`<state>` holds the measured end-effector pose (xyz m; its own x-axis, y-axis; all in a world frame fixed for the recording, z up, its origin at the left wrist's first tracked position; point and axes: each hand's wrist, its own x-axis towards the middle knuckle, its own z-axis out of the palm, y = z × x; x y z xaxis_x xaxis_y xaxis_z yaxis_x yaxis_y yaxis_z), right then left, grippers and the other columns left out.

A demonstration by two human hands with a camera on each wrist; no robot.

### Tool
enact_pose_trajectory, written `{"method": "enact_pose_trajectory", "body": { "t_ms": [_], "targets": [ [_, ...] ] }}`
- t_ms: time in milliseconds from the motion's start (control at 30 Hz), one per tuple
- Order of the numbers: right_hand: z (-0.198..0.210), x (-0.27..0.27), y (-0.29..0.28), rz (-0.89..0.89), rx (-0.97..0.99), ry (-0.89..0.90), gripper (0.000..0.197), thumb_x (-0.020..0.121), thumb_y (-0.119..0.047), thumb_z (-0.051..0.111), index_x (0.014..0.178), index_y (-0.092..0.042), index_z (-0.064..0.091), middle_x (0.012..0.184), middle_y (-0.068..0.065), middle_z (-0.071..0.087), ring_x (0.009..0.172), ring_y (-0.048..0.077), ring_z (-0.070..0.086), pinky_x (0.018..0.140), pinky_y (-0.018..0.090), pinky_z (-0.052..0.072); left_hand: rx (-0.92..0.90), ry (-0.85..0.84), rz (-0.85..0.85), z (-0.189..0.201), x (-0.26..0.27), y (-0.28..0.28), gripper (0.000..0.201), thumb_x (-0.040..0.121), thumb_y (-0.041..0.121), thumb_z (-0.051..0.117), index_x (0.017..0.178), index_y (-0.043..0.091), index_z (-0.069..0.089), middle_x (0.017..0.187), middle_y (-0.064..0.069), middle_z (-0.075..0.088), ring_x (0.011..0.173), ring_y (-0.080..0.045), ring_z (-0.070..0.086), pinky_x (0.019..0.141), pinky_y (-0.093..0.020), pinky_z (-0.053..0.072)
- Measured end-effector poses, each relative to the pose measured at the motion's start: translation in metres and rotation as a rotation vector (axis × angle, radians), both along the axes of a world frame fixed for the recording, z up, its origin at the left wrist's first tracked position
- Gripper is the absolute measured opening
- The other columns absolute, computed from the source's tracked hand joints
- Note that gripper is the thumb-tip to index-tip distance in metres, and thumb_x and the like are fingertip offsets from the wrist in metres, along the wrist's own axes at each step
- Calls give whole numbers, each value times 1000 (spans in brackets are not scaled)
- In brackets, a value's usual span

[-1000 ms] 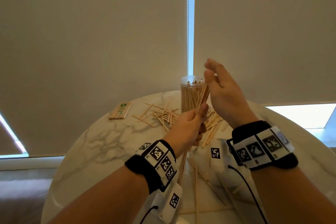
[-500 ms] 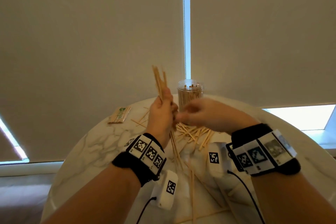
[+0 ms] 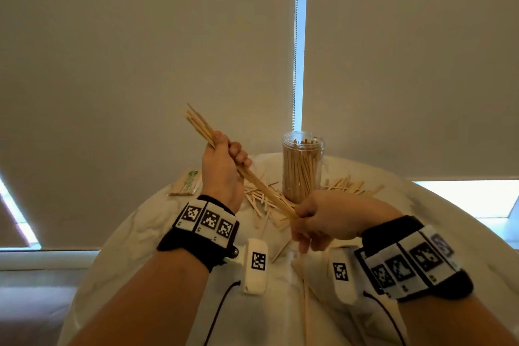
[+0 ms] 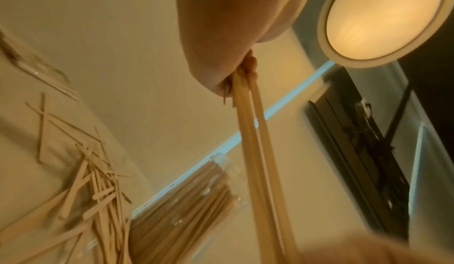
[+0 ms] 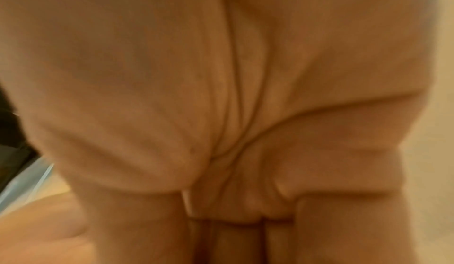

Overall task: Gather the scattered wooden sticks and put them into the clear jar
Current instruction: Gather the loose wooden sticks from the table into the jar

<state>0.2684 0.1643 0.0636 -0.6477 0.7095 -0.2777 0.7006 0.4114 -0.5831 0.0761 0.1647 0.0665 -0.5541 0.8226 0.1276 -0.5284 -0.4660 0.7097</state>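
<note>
Marble counter holds the jar at twelve o'clock; left hand and right hand both grip one stick bundle.

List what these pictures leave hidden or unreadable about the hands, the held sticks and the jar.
- Right hand: the right wrist view shows only blurred palm; its grip on the bundle of sticks is hidden in the head view by its own back.
- Bundle count: the sticks overlap and the left hand covers their middle.
- Jar base: head view, hidden behind the right hand.
- Packet print: too small.
</note>
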Motion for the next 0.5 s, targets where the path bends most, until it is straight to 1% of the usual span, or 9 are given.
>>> {"method": "enact_pose_trajectory", "body": {
  "t_ms": [67, 133, 167, 200, 267, 300, 333, 400, 500],
  "targets": [
    [2, 13, 8, -84, -44, 28, 21, 101, -26, 55, 96, -14, 72, 85, -2, 78, 81, 15, 75, 80, 29, 60, -26, -35, 32, -5, -11, 8, 27, 107, 35, 37, 87, 19, 43, 61, 4, 36, 50, -10, 33, 46, -24, 35],
    [6, 21, 13, -148, -31, 118, 23, 103, -24, 52, 97, -11, 70, 85, 1, 78, 81, 19, 75, 79, 31, 60, -84, -27, 10, -12, -12, 12, 25, 107, 35, 36, 89, 18, 44, 63, 3, 38, 50, -9, 36, 46, -23, 36],
    [8, 22, 14, -179, -8, 181, 25, 104, -24, 48, 98, -9, 68, 84, 3, 77, 78, 19, 75, 76, 31, 60, -120, 8, -37, -17, -8, 12, 23, 107, 34, 36, 94, 17, 45, 64, 1, 44, 51, -10, 42, 48, -23, 39],
    [10, 20, 14, -208, 13, 255, 28, 106, -23, 45, 99, -6, 66, 83, 4, 77, 74, 20, 74, 71, 30, 60, -163, 60, -103, -21, -1, 10, 23, 107, 33, 36, 100, 15, 46, 69, -2, 54, 56, -13, 52, 52, -25, 45],
    [11, 12, 12, -239, 47, 374, 34, 107, -24, 38, 96, -2, 61, 78, 10, 76, 63, 23, 71, 60, 29, 57, -214, 168, -250, -25, 17, 4, 24, 108, 31, 34, 107, 11, 48, 90, -11, 73, 78, -23, 71, 67, -31, 57],
    [11, 6, 10, -235, 71, 388, 35, 108, -24, 37, 93, -2, 60, 74, 11, 75, 58, 23, 68, 55, 28, 55, -202, 205, -311, -25, 27, 1, 25, 108, 30, 32, 106, 10, 48, 100, -14, 74, 89, -28, 73, 73, -35, 59],
    [10, 1, 8, -221, 103, 375, 36, 108, -24, 36, 90, -3, 60, 71, 11, 74, 54, 22, 66, 51, 28, 53, -184, 230, -357, -23, 36, -3, 28, 109, 29, 31, 105, 8, 50, 107, -17, 73, 93, -30, 73, 74, -37, 60],
    [5, -8, 6, -185, 164, 336, 38, 108, -24, 34, 86, -6, 60, 62, 8, 69, 47, 19, 60, 47, 29, 50, -193, 295, -392, -18, 49, -10, 35, 108, 30, 32, 110, 5, 55, 110, -15, 73, 85, -27, 73, 64, -37, 58],
    [1, -16, 1, -164, 205, 280, 37, 104, -18, 35, 86, -3, 63, 57, 5, 64, 45, 20, 57, 45, 30, 46, -264, 430, -378, -19, 57, -20, 33, 107, 31, 36, 114, 10, 60, 100, -14, 73, 67, -24, 66, 55, -34, 51]
  ]
}}
